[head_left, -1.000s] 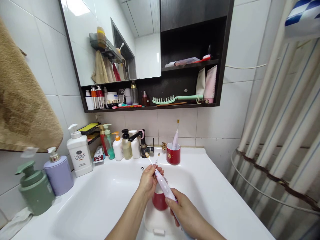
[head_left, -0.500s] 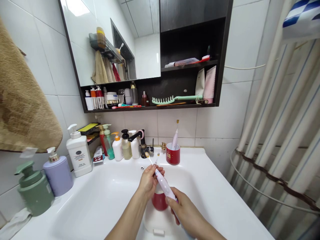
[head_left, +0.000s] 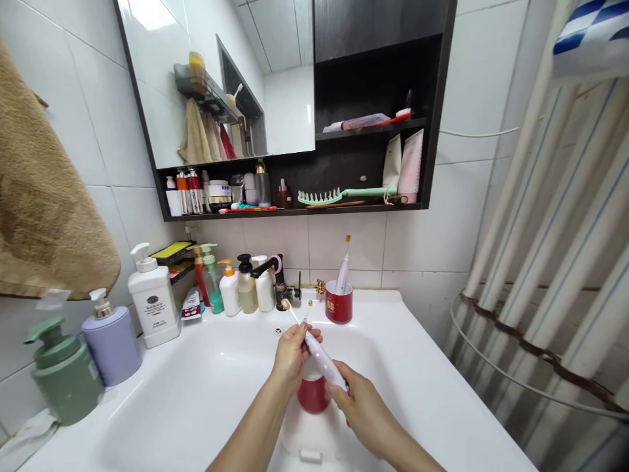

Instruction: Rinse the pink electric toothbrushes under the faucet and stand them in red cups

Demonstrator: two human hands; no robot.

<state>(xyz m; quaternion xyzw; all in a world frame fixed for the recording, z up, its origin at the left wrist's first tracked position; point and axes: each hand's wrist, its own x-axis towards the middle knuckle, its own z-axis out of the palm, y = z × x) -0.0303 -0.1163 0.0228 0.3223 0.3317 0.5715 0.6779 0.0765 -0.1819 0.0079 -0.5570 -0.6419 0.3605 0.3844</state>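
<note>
Over the sink (head_left: 162, 393), my right hand (head_left: 361, 403) grips the lower end of a pale pink electric toothbrush (head_left: 322, 357), tilted up toward the left. My left hand (head_left: 293, 354) is closed near the toothbrush's upper end, pinching a slim toothbrush head (head_left: 291, 311) whose bristles point up and left. Just right of it rises a second small brush head (head_left: 309, 307). Fingers hide where these necks meet the handle. Below my hands is a red cup (head_left: 313, 398), partly covered by the toothbrush and fingers.
On the back ledge stand another red cup (head_left: 339, 308) holding an upright toothbrush (head_left: 344, 265), a black faucet (head_left: 279, 282) and several pump bottles (head_left: 230, 292). A mirrored cabinet (head_left: 295, 213) overhangs the ledge. White pipes (head_left: 535, 262) run down the right side. A brown towel (head_left: 54, 196) hangs left.
The whole view has shifted slightly left. Both hands keep their grip, and the toothbrush has hardly moved.
</note>
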